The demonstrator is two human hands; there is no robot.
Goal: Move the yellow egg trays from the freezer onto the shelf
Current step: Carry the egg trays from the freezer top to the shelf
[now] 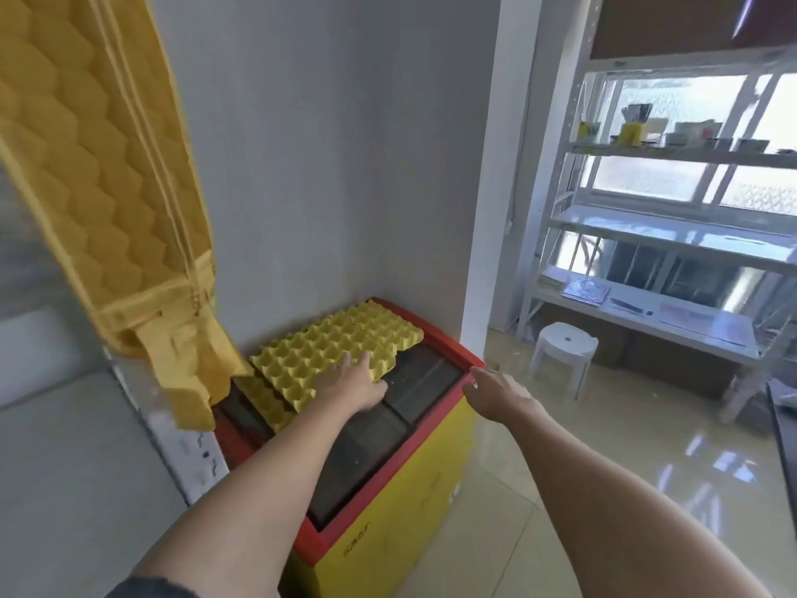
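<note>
Yellow egg trays [340,343] lie on the dark glass lid of a chest freezer [414,494] with a red rim and yellow body. They cover the far part of the lid, and another tray's edge [258,403] pokes out lower at the left. My left hand [358,384] lies flat on the near edge of the top tray, fingers spread, gripping nothing. My right hand [496,390] hovers open over the freezer's right rim, touching nothing I can see. The white metal shelf [655,235] stands to the right by the window.
A yellow quilted cover [108,179] hangs from the upper left down to the freezer's left end. A white stool [565,356] stands on the glossy tiled floor before the shelf. Small containers and papers sit on the shelf's boards. A grey wall and white pillar rise behind the freezer.
</note>
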